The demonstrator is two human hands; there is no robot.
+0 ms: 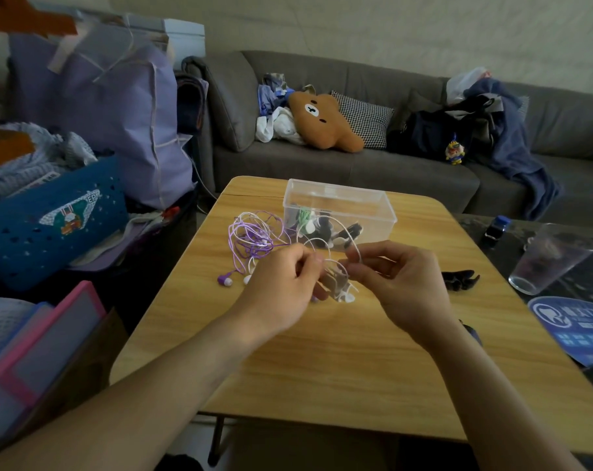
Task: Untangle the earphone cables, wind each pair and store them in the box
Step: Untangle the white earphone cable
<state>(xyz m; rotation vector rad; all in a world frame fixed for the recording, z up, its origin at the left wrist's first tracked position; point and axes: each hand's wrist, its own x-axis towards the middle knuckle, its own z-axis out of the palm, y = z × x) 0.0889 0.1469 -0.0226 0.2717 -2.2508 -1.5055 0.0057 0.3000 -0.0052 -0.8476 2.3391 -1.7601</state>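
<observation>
Both hands pinch a white earphone cable (336,266) over mid-table: left hand (281,287) holds its wound loops, right hand (400,283) grips a strand arcing toward the box. White earbuds (347,297) hang between the hands. Purple-and-white cable tangle (254,234): on the wooden table (322,368), left of the box, purple earbud (225,279) near the left edge. Clear plastic box (339,212): far side, holding dark and green wound pairs. Black clip (460,278): just beside the right hand. Bare tabletop lies along the near edge. Drinking glass (553,258): on the adjoining dark table.
</observation>
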